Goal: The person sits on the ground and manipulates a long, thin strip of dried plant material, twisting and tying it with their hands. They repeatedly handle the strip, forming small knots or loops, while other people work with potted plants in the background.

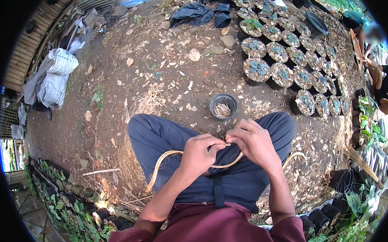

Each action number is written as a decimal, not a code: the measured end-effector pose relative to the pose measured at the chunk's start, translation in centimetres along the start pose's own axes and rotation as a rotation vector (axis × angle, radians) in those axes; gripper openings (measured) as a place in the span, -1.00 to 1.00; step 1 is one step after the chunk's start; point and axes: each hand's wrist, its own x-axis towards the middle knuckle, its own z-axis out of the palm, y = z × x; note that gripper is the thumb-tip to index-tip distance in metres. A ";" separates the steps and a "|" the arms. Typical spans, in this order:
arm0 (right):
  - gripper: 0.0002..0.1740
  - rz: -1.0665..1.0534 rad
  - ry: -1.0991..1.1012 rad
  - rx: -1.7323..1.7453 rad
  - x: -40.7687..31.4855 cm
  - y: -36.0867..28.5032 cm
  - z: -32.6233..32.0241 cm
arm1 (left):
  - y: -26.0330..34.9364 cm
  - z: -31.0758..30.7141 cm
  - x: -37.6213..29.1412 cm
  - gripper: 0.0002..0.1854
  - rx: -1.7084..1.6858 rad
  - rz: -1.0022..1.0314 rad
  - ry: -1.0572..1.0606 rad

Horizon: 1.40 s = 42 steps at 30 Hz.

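Above my lap, my left hand [200,152] pinches a small pale wooden piece [227,144], perhaps bamboo, between thumb and fingers. My right hand [253,143] meets it there, its bent fingertips closed at the same piece. The fingers hide most of it. A long, flat, pale strip [161,163] curves across my thighs and passes beneath both hands. Thin tangled fibres hang by it. Beyond my crossed legs, a round black pot [215,102] stands on the soil with several short pale sticks [222,111] inside.
Rows of black pots with leafy plants [257,68] stand ahead on the right. Wood chips litter the soil. White sacks [58,77] lie at left, black plastic [192,14] ahead. Another person [378,69] sits at far right, near a bundle of thin sticks [364,165].
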 end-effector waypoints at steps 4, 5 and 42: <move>-0.86 0.000 0.001 -0.057 0.1 -0.2 0.3 | -0.4 1.0 -0.2 -0.88 0.108 0.046 0.082; -0.87 0.026 0.008 -0.053 -0.1 -0.5 0.7 | -0.5 1.1 -0.2 -0.89 0.141 0.058 0.100; -0.63 0.138 0.191 0.444 -3.5 0.6 3.1 | -3.1 -0.6 0.2 -0.89 -0.754 -0.319 -0.303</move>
